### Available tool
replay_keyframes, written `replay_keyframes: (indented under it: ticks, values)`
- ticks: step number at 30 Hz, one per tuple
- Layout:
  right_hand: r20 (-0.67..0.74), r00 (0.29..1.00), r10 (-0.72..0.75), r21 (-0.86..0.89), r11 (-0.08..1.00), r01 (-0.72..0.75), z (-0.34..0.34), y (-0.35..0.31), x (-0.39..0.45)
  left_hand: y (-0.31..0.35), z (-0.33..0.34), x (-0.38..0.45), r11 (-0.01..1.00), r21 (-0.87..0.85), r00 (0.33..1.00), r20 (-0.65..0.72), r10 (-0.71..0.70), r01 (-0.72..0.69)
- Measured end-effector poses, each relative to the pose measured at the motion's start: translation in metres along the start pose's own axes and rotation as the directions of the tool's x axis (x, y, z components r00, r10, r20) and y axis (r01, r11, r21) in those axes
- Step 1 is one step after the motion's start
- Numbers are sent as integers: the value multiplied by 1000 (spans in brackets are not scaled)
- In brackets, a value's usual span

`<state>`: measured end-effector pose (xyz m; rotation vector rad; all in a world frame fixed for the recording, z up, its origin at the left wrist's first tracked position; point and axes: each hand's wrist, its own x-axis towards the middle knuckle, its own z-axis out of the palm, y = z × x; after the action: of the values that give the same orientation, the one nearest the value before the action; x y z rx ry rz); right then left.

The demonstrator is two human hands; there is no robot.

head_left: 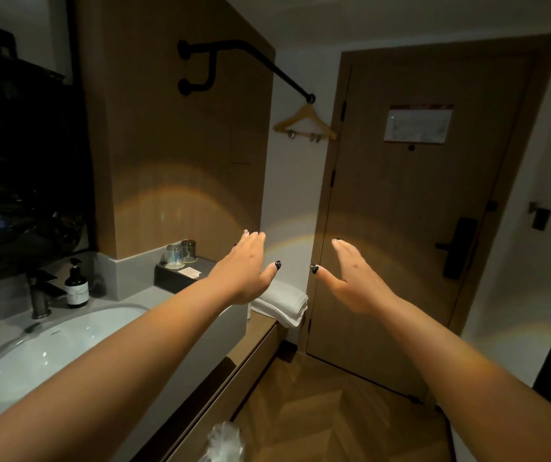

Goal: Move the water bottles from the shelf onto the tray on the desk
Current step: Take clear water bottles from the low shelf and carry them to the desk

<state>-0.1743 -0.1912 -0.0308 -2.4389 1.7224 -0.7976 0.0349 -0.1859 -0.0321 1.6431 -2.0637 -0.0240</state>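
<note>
1. A tall wooden door (410, 208) fills the right of the view, with a framed notice (418, 123) on it and a dark lock handle (457, 248) at its right edge.
2. A wood wall panel (180, 155) stands left of the door and carries a black rail (250, 58); a wooden hanger (304, 125) hangs from the rail's far end.
3. The grey bench (140, 295) at lower left holds a white sink (54, 348), a tap (39, 295) and a dark pump bottle (76, 288).
4. Folded white towels (282, 303) lie on a lower wooden ledge just beside the bench.
5. A black tray (170, 278) at the bench's back holds two upturned glasses (180, 253).
6. The left hand (244, 265) and right hand (355, 278) reach forward, apart, fingers straight and spread wide, holding nothing.
7. No water bottle shows in this view.
</note>
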Motion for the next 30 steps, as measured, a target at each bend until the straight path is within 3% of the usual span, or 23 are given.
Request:
replay_keyframes:
  ticks: [10, 19, 30]
  values:
    - [-44, 997, 66, -3, 998, -66, 65, 38, 155, -85, 43, 143, 996, -84, 999, 44, 11, -7]
    - [34, 993, 116, 46, 992, -118, 117, 91, 239, -118, 100, 242, 987, -160, 994, 108, -12, 29]
    - [268, 962, 49, 141, 986, -89, 206, 218, 352, -148, 229, 349, 904, -311, 953, 175, -247, 292]
